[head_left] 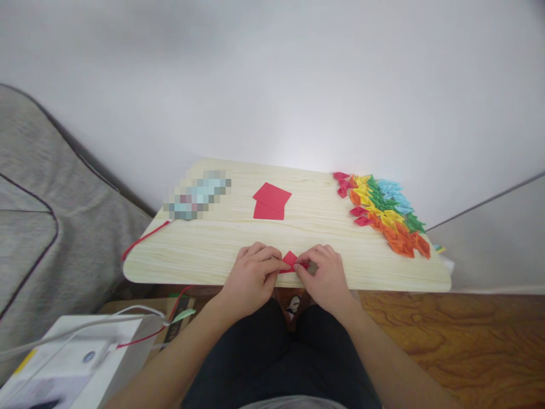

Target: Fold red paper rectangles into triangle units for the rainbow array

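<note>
A small piece of folded red paper [290, 259] lies at the table's front edge, its pointed tip facing away from me. My left hand [255, 274] grips its left side, with the index finger stretched over the paper. From the other side my right hand [322, 275] pinches the right part between thumb and fingers. The lower part of the paper is partly hidden by my fingers. Beyond my hands, flat red paper squares [272, 196] overlap on the pale wooden table [204, 250].
Folded paper pieces in several colours [383, 210] cover the table's right side. A blurred light-blue object [200, 196] with a red cable [145, 238] lies at the left. A white box [76, 352] with cables stands at lower left, beside a grey sofa [63, 227]. A white wall [272, 85] backs the table.
</note>
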Demonstrator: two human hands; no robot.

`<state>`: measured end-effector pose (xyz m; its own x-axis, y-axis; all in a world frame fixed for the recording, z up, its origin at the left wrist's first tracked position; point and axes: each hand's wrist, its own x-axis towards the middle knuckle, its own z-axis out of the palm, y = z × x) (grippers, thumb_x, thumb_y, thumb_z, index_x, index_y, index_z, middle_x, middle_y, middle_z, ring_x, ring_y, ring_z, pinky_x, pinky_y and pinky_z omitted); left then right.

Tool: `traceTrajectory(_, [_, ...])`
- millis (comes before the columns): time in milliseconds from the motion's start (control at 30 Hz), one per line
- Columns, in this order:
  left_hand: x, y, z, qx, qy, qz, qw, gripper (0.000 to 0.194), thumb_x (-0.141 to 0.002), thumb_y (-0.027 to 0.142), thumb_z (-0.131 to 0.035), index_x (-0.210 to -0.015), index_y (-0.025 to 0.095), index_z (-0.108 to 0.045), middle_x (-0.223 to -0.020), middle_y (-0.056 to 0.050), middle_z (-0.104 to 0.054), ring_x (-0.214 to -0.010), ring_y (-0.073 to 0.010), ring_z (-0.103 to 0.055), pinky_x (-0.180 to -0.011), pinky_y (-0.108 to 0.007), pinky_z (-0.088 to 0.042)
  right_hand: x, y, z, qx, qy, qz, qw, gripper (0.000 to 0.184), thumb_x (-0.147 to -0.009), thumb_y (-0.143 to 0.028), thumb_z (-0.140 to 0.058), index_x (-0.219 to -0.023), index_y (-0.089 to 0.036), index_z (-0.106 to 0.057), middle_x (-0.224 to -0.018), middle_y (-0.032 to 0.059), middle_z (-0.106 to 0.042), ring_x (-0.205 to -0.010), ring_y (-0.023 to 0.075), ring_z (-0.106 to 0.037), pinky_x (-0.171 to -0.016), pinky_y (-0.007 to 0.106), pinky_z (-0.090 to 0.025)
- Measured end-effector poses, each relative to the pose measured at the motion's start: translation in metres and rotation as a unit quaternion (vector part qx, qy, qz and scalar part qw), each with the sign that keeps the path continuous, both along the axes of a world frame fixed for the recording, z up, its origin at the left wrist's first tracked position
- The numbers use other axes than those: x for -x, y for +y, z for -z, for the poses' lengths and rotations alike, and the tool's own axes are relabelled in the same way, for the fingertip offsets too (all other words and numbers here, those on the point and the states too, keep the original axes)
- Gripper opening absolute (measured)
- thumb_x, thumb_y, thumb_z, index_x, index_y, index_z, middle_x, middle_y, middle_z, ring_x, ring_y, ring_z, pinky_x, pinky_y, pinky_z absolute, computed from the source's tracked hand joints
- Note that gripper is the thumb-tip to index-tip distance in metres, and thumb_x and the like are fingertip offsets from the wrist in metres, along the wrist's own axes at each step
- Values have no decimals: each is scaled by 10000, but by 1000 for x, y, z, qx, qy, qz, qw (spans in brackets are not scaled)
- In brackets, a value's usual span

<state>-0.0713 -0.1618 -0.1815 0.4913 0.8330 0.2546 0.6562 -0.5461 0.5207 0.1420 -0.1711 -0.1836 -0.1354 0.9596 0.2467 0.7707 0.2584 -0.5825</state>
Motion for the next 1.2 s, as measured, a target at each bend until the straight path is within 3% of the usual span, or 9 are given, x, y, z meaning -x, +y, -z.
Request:
traceTrajectory(267, [3, -3, 2, -13, -2, -1, 1000, 400, -922, 73, -557, -1088, 360, -781, -1127, -4, -726, -1077, -237, -573, -937, -442, -396, -5, 3, 1, -3, 15, -6, 1000, 154, -872, -158, -707, -956, -277, -758, -888, 4, -728, -927, 235, -612, -869, 378, -425])
traceTrajectory(467, [3, -5, 5, -34, -24, -27, 999, 287, -917, 90, -577, -964, 295, -772, -1092, 6, -761, -1053, -219, -607, -941, -430, -405, -3, 0, 2, -23, 7, 2, 1000, 124, -872, -156, -711, -911, -270, -743, -877, 4, -724, -909, 229, -604, -851, 369, -415])
traceTrajectory(767, [3, -15, 7, -66, -24, -45, 997, 264, -902, 87, -573, -960, 267, -758, -1125, -6, -776, -1081, -232, -613, -986, -463, -386, 21, -27, 5, -81, -54, 62, 993, 126, -909, -142, -653, -915, -244, -728, -990, 61, -666, -996, 268, -531, -863, 428, -341])
traceTrajectory(1000, [5, -21, 8, -79, -21, -44, 996, 284, -916, 108, -566, -1022, 275, -769, -1160, -32, -767, -1088, -241, -616, -975, -466, -403, 26, -52, 10, -92, -59, 23, 994, 229, -999, -266, -588, -1203, -279, -691, -1216, 66, -705, -1142, 302, -531, -1002, 496, -332])
traceTrajectory(1200, [7, -26, 8, -78, -18, -42, 996, 289, -925, 121, -576, -1059, 297, -762, -1176, -12, -764, -1106, -238, -615, -994, -459, -403, 23, -52, 10, -87, -58, 20, 994, 242, -997, -327, -595, -1214, -297, -696, -1254, 67, -688, -1183, 321, -520, -1046, 518, -324])
